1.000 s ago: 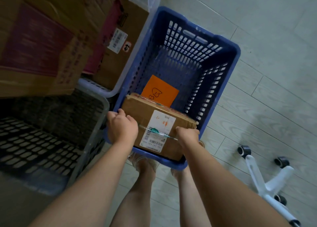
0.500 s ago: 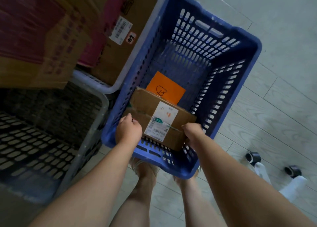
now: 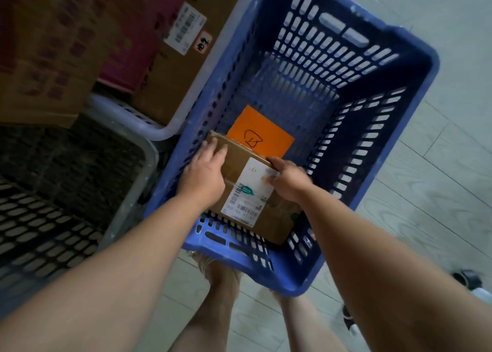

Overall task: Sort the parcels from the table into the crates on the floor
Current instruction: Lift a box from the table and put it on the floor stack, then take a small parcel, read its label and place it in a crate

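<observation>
While the right hand [image 3: 288, 180] curls its fingers over the far edge of the parcel [image 3: 250, 192], the left hand [image 3: 205, 174] lies flat-fingered on top. Parcel sits low inside the blue crate [image 3: 229, 247], against its near wall, partly covering an orange card [image 3: 259, 136]. Step, by my reading: set-down nearly finished. Next calls for letting go and lifting both hands clear. Cannot tell whether the parcel rests fully on the crate bottom. Label print unreadable. Grey crate [image 3: 133, 192], left of the blue one, is cut off.
</observation>
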